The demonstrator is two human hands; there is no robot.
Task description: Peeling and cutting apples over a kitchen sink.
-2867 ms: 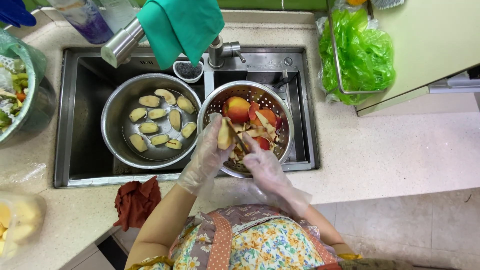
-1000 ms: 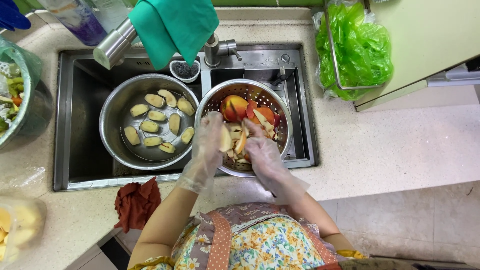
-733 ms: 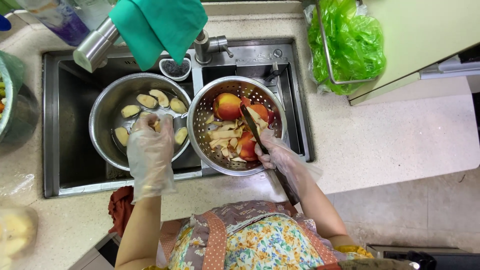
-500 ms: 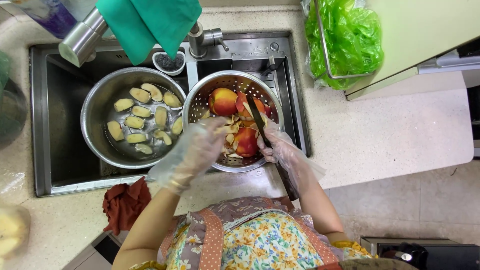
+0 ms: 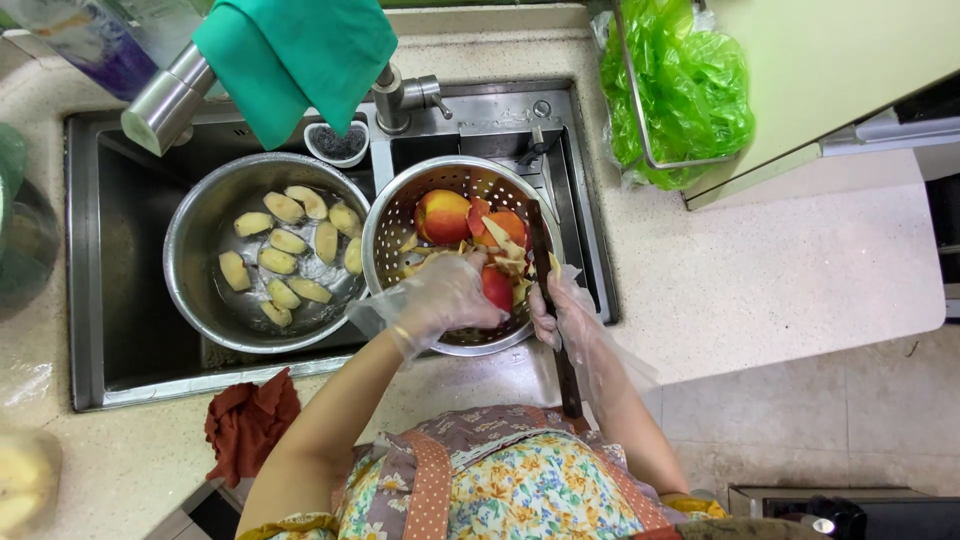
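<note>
back from the bowl of peeled pieces [image 5: 285, 255], left hand [image 5: 445, 300] grips a peach [image 5: 497, 288] in the colander [image 5: 395, 215]; right hand [image 5: 565, 315] holds the knife [image 5: 550, 290], peeling comes next

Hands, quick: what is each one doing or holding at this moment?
Left hand: gloved, reaching into the colander, closing on a red fruit.
Right hand: gloved, shut on a knife.

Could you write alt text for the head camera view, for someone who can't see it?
Seen from above, a person's gloved left hand reaches into a metal colander of red-yellow fruit and peelings in a sink, while the gloved right hand holds a knife. Beside it, a steel bowl holds peeled pale pieces; a green cloth drapes the tap.
</note>
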